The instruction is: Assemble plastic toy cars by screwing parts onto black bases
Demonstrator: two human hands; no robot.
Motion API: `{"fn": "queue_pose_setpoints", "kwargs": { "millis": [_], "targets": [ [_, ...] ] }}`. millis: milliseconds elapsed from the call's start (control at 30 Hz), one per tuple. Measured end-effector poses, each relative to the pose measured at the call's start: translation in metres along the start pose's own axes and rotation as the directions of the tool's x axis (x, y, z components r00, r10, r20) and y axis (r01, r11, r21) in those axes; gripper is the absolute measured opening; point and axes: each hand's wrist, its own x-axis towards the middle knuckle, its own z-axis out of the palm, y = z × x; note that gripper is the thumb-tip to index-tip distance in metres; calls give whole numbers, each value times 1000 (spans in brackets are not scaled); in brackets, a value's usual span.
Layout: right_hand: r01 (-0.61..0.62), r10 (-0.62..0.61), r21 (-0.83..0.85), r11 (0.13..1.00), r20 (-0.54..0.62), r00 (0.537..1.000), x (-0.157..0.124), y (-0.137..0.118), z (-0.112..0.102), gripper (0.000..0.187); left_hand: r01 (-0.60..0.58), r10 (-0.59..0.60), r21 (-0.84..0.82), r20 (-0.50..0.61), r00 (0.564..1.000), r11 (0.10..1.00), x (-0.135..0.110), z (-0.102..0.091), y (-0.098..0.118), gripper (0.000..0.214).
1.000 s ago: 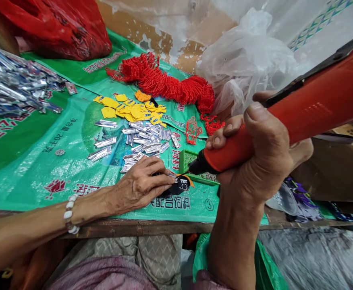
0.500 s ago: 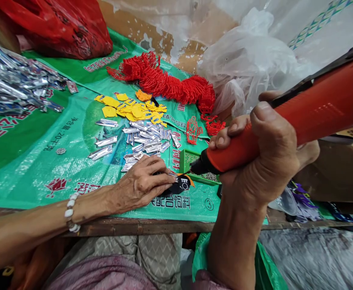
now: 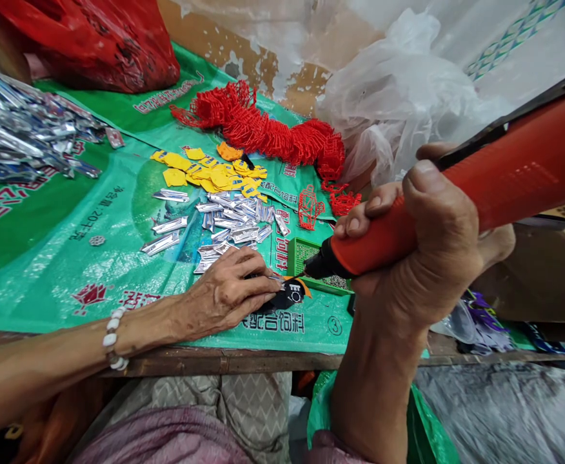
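My right hand [image 3: 427, 251] is wrapped round a red electric screwdriver [image 3: 505, 174] with a black nose. Its thin bit points down and left, ending at a small black part [image 3: 282, 298] with white marks and an orange edge. My left hand [image 3: 231, 290] lies low on the sheet, its fingers closed on that black part and holding it down; the fingers hide much of it. Just behind the bit sits a green tray [image 3: 292, 258] holding small metal screws. Close to my left fingers are several silver pieces [image 3: 244, 235], with yellow pieces [image 3: 215, 174] beyond.
A green printed sheet [image 3: 132, 277] covers the table. Along the back runs a row of red plastic frames [image 3: 273, 135]. Silver parts [image 3: 26, 129] are heaped at the left, near a red bag [image 3: 93, 45]. Clear plastic bags [image 3: 398, 90] and a cardboard box [image 3: 538, 270] stand right.
Hardly anything differs. My right hand and the screwdriver have shifted very slightly; the bit still meets the black part, and my left hand keeps its place.
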Motion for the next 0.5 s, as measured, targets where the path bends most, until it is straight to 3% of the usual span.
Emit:
{"fn": "queue_pose_setpoints", "kwargs": {
  "millis": [500],
  "targets": [
    [14,-14,-14,1000,2,1000,-3,1,0,14,-3,3,-26,-9,1000,1000,1,0,0,19]
  ]
}}
